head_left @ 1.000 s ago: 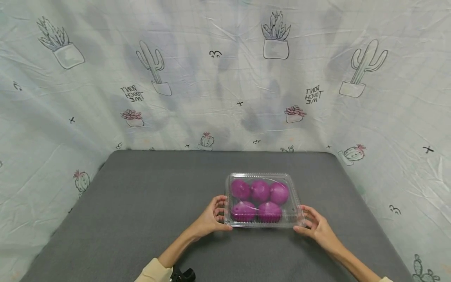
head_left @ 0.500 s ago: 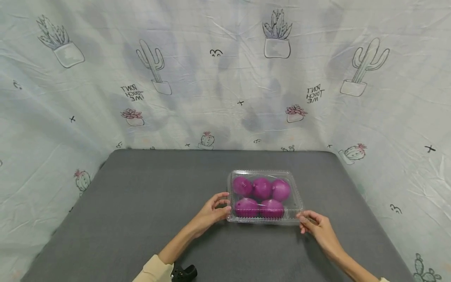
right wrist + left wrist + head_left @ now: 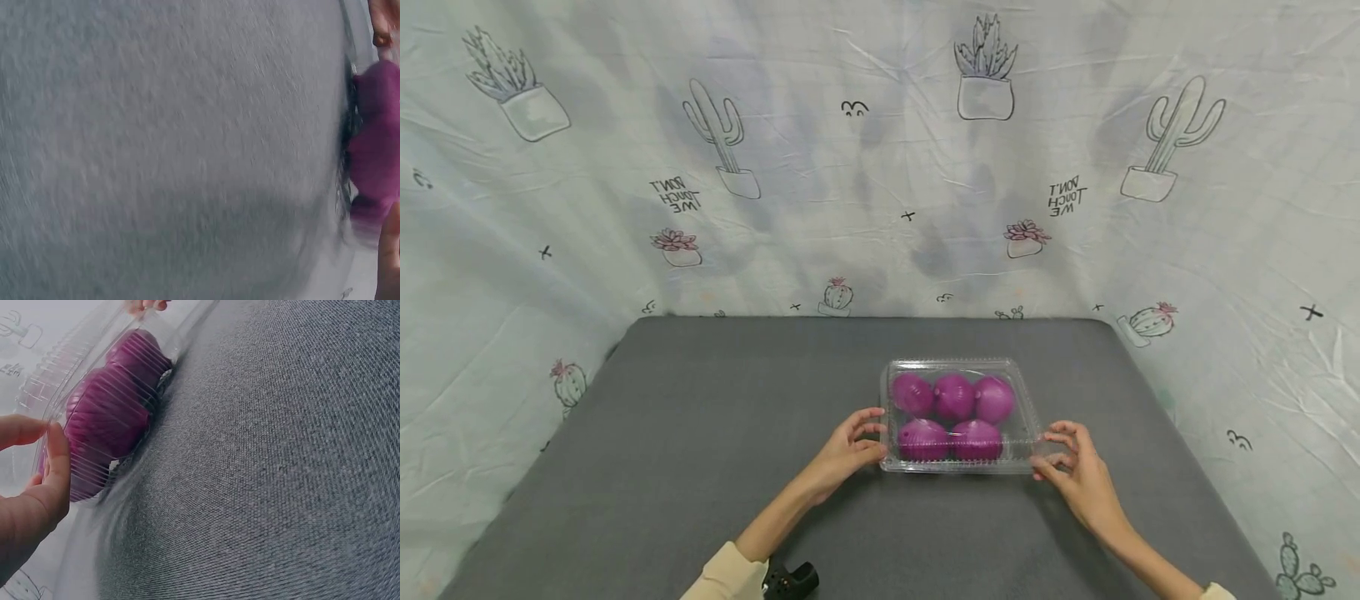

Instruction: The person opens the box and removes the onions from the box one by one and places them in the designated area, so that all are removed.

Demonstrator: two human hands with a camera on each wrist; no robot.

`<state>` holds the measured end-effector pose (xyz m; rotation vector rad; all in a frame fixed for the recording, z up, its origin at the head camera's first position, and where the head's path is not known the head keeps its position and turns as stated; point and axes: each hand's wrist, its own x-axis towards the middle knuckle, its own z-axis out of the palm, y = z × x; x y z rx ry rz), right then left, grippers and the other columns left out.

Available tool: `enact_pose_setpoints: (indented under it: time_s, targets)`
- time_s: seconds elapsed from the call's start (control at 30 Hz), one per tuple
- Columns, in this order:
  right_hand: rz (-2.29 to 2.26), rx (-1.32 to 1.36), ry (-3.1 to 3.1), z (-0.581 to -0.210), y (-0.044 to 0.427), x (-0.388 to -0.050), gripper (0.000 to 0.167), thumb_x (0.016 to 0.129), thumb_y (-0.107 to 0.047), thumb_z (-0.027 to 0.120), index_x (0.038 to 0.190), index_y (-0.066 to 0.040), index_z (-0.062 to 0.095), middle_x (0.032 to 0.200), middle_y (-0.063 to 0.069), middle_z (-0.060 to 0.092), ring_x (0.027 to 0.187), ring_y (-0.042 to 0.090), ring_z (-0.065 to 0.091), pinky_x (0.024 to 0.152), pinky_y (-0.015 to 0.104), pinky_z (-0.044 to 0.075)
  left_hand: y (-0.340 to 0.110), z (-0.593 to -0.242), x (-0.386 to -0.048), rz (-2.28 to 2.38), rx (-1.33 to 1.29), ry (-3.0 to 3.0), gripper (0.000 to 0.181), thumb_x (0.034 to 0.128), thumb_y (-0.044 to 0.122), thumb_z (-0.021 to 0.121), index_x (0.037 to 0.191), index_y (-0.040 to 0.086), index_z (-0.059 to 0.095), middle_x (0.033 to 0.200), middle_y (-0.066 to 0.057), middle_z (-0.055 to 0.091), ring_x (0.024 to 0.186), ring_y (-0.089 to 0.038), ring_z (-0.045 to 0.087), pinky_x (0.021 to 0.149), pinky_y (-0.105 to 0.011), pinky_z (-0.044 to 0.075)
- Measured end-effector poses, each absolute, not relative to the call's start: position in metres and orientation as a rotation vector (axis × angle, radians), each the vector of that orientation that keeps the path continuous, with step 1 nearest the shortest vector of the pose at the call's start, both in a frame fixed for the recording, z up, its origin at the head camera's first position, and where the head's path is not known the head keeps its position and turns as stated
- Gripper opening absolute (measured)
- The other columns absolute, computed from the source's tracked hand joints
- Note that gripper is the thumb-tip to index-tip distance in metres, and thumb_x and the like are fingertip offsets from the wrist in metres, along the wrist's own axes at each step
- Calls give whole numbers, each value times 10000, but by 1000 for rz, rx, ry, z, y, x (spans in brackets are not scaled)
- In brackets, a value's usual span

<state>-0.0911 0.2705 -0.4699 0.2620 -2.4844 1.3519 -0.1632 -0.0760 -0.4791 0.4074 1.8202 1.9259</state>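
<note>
Several round purple items (image 3: 953, 397) lie inside a closed clear plastic container (image 3: 1018, 446) on the grey surface. My left hand (image 3: 838, 458) pinches the container's left edge near the front corner; the left wrist view shows the thumb and a finger of that hand (image 3: 34, 500) meeting at the rim. At the right front corner, my right hand (image 3: 1090, 483) holds the edge between its thumb and bent fingers. Only part of this hand (image 3: 389, 262) shows in the right wrist view, beside the blurred purple items (image 3: 375, 156).
A black object (image 3: 792, 581) shows beside the left sleeve (image 3: 730, 575) at the bottom. The grey surface (image 3: 700, 417) extends on both sides of the container. Behind it and along the sides hangs a pale cloth (image 3: 865, 183) printed with cacti.
The container has shifted slightly away from me. My left thumb has moved from the front edge to the left side. My right fingers have drawn together, then spread along the right edge.
</note>
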Motion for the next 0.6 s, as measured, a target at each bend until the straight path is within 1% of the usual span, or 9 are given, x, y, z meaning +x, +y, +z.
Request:
enact_pose_setpoints:
  time_s: [0.07,0.1,0.13,0.23,0.3,0.33,0.43,0.5,0.6]
  targets:
    - [1416,386,-2417,-473,275,-93,562,766,165,686,1246,77,406,962,180,656,659,109,664,534,249,540,-76,-479,-163,1931,405,1815,587,912,52,616,1417,-4,322,1272,-198,456,956,-164,578,844,-321,502]
    - [1464,446,-2378,-474,277,-95,582,752,193,679,1256,89,406,1012,167,646,679,114,666,563,270,557,-76,-479,-163,1934,400,1813,587,911,51,617,1417,0,326,1269,-194,458,954,-163,577,844,-322,502]
    - [1508,498,-2349,-475,279,-96,572,750,206,670,1253,97,420,1020,139,654,700,120,670,574,280,562,-77,-479,-163,1938,393,1811,588,908,51,621,1417,5,330,1267,-188,461,949,-161,578,839,-317,503]
    - [1656,598,-2272,-479,284,-99,442,762,223,645,1166,143,484,1055,23,667,765,128,675,608,290,569,-77,-479,-163,1967,370,1748,594,911,38,607,1426,16,311,1271,-175,446,928,-139,565,817,-284,500]
    - [1757,612,-2229,-480,287,-100,374,775,228,628,1120,173,495,1066,-30,674,786,129,678,623,294,569,-76,-480,-162,1995,365,1672,608,906,15,589,1430,15,280,1265,-158,426,918,-121,555,804,-256,498]
    - [1788,610,-2220,-480,288,-100,349,781,225,623,1104,180,499,1067,-36,677,786,125,679,628,292,568,-76,-480,-161,2008,367,1633,624,900,-5,583,1433,15,259,1261,-149,413,916,-116,549,798,-244,496]
    - [1820,589,-2229,-479,289,-100,320,788,211,625,1083,186,503,1059,-63,682,762,129,680,635,284,566,-75,-482,-160,2033,403,1524,685,879,-66,568,1447,29,197,1263,-133,358,939,-121,525,796,-227,491]
    - [1812,568,-2255,-478,290,-100,320,791,197,634,1084,179,508,1056,-78,684,728,136,675,635,283,565,-77,-484,-159,2027,444,1468,767,864,-92,591,1473,71,154,1290,-137,320,1000,-146,510,812,-240,493]
    - [1832,548,-2277,-476,290,-100,313,801,179,639,1084,179,508,1055,-80,685,715,148,672,640,298,567,-78,-488,-157,2003,507,1449,871,844,-72,663,1496,128,122,1345,-174,282,1054,-192,487,845,-290,503]
